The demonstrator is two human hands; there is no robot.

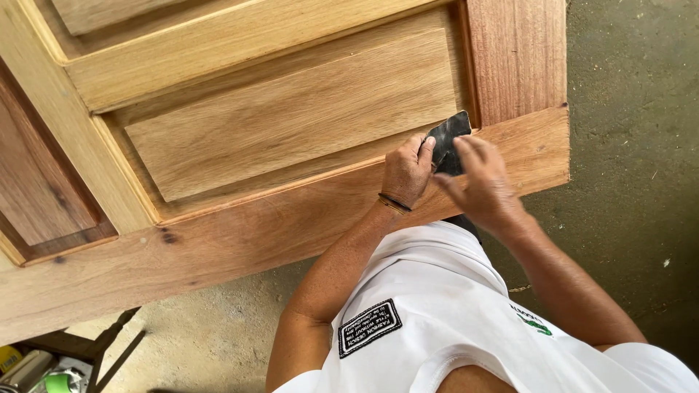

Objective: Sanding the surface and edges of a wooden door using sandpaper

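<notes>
both hands pressing a dark sandpaper sheet into the wooden door's panel corner: left hand pinching its edge, right hand gripping alongside, fingers curled.

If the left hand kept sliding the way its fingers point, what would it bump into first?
The left hand points up and right along the groove, pressing the dark sandpaper. Going straight on, it would likely first meet the reddish upright frame piece of the wooden door, at the panel's corner.
</notes>
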